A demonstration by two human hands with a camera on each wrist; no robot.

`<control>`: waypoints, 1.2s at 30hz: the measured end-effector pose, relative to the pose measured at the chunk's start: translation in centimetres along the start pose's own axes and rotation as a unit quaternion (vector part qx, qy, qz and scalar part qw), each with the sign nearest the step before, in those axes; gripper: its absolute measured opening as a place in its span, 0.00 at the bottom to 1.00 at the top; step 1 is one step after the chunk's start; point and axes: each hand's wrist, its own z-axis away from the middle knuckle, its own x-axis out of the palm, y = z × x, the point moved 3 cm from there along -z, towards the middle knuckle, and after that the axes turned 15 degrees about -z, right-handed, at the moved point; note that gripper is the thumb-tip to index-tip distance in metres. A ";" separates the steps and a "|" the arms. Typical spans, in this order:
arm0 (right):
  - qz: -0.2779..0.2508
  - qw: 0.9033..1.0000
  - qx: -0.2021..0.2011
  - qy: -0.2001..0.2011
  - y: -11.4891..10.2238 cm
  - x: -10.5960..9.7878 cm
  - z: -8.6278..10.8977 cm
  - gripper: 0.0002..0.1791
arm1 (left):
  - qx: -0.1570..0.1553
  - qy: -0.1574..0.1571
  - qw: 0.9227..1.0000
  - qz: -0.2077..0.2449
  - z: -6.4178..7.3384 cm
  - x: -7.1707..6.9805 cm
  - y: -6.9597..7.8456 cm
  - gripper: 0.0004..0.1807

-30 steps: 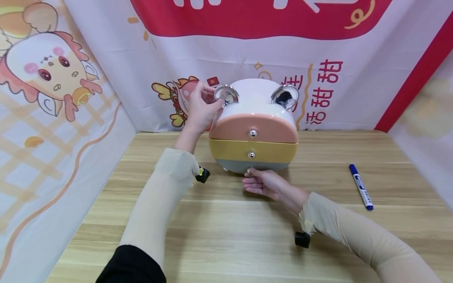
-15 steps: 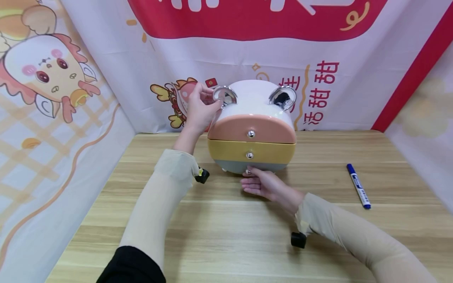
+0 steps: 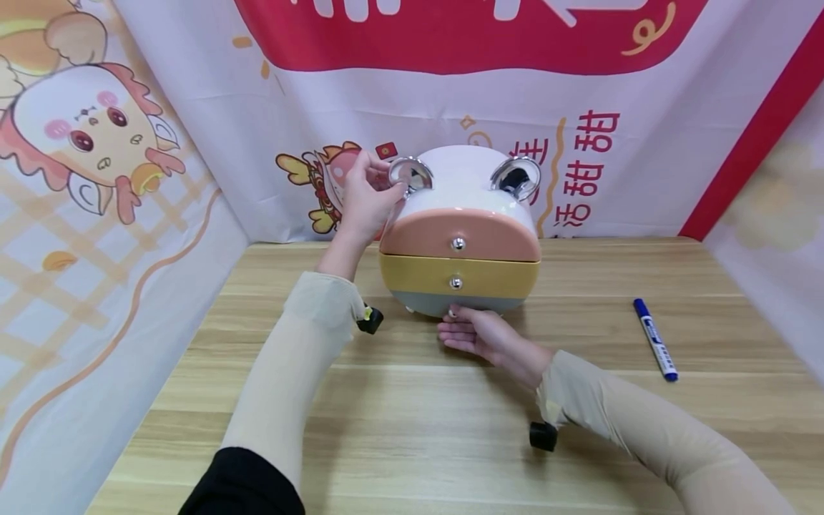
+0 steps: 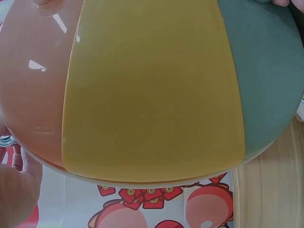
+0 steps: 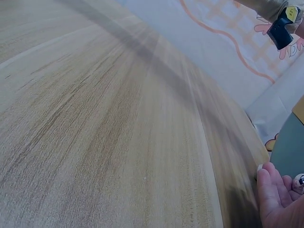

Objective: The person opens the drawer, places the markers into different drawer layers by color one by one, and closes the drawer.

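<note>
A small rounded drawer box [image 3: 473, 172] with a white top stands at the back of the table. Its fronts are a salmon drawer [image 3: 496, 232], a yellow drawer [image 3: 418, 272] and a grey-green drawer [image 4: 266, 85], each with a silver knob. All three drawers look closed. My left hand [image 3: 367, 197] pinches the left silver ring [image 3: 421, 172] on top, thumb in front. Low at the grey-green drawer, my right hand [image 3: 486, 335] pinches the bottom knob [image 5: 299, 182], its other fingers extended below. The fingertips partly cover that knob in the head view.
A blue-capped marker [image 3: 656, 340] lies on the wooden table [image 3: 412, 436] to the right. A second silver ring [image 3: 517, 179] tops the box's right side. A printed cloth backdrop [image 3: 309, 100] rises right behind the box, with another panel at the left.
</note>
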 end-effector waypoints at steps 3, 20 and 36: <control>0.008 1.000 0.002 0.007 -0.1 0.1 0.1 0.17 | 0.003 0.001 1.000 -0.005 0.1 0.0 0.1 0.15; 0.039 0.999 0.010 0.007 -0.1 0.1 0.1 0.20 | 0.006 -0.001 1.000 -0.010 0.0 0.0 -0.1 0.15; 0.066 0.997 0.030 0.018 -0.8 -0.2 -0.2 0.16 | -0.004 -0.016 1.000 -0.009 0.0 -0.2 0.2 0.15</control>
